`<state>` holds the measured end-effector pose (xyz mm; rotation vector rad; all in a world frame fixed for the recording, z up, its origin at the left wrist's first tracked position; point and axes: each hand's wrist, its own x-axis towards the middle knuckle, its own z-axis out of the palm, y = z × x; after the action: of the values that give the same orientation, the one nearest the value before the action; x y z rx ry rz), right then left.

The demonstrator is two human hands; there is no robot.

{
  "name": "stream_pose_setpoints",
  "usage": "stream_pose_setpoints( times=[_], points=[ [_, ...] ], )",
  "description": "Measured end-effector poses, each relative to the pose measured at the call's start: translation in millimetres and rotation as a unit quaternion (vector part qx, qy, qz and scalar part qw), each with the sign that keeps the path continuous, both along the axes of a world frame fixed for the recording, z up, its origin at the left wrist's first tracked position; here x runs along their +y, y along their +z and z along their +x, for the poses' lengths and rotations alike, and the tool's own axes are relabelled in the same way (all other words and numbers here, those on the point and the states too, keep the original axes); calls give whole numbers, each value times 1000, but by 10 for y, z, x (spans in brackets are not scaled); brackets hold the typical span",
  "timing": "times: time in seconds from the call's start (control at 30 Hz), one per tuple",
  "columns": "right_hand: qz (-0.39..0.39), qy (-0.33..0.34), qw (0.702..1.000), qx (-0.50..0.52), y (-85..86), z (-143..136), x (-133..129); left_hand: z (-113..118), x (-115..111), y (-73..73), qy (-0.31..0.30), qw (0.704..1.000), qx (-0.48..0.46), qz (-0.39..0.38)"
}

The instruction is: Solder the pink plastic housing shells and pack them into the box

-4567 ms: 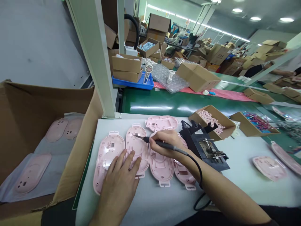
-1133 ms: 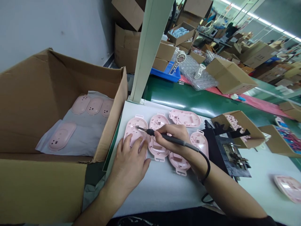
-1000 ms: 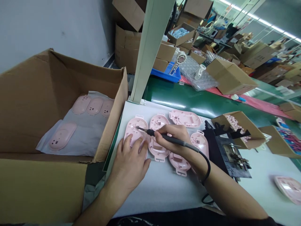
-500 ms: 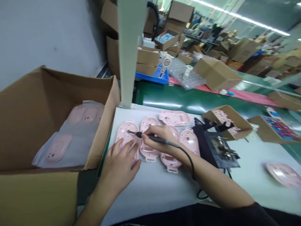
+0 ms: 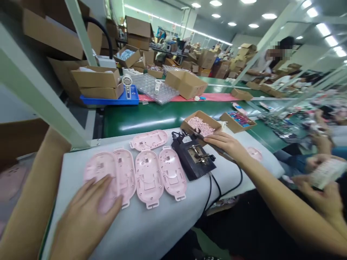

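My left hand lies with its fingers spread over the leftmost pink plastic shell, which overlaps the shell beside it. Two more pink shells stand in line to the right, inner sides up, and another lies crosswise behind them. In my right hand is a black corded pen-shaped tool. Its front end is near the cardboard box of small pink parts and the back of a black device with a metal mechanism. The exact tip is hard to make out.
Black cables run off the table's front edge. A small box of red and blue wires stands behind, beside the green conveyor. A slanted post and a large carton bound the left. Another person's hands are at right.
My right hand has taken the tool from the leftmost shell across to the box of pink parts. My left hand stays at the leftmost shell. The view has swung right.
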<state>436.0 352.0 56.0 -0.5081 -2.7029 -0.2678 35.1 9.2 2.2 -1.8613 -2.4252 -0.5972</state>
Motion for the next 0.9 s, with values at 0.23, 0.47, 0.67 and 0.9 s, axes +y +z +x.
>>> stream_pose_setpoints(
  times=[0.23, 0.47, 0.67, 0.9],
  points=[
    [61, 28, 994, 85, -52, 131, -245, 592, 501, 104, 75, 995, 15, -66],
    [-142, 84, 986, -18, -502, -625, -1746, 598, 521, 27, 83, 994, 45, -46],
    [-124, 47, 989, 71, -787, -874, -1800, 568, 560, 76, 55, 995, 53, -64],
    [-117, 139, 980, 76, -651, -1338, -1974, 469, 462, 110, 22, 998, 62, 0]
  ],
)
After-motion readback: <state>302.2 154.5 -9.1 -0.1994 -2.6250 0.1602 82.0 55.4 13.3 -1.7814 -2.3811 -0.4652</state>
